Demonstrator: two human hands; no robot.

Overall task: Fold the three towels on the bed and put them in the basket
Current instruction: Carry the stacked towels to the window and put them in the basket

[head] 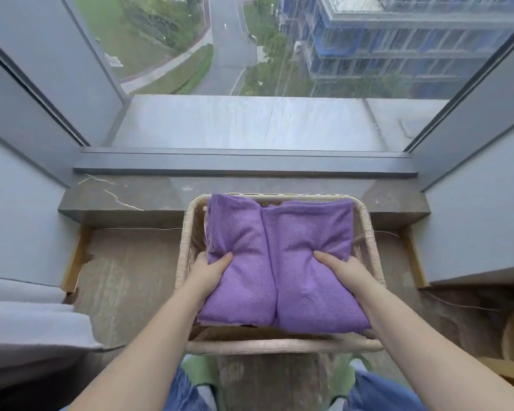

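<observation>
Nearer than the basket [279, 347], blue-trousered legs [377, 390] are showing, cut off by the frame edge. Both forearms are reaching over the basket's near rim. The left hand [211, 271] and the right hand [341, 272] are gripping the folded purple towel [309, 247] from either side. Each thumb is pressing on top, while the fingers are curling underneath, out of sight. The towel is filling the basket's opening and hiding its floor, so I cannot tell whether it is resting there. A pale edge is peeking out beneath the towel, too little to identify. Beyond the basket, a stone sill [131, 191] and a window [250, 54] are showing.
</observation>
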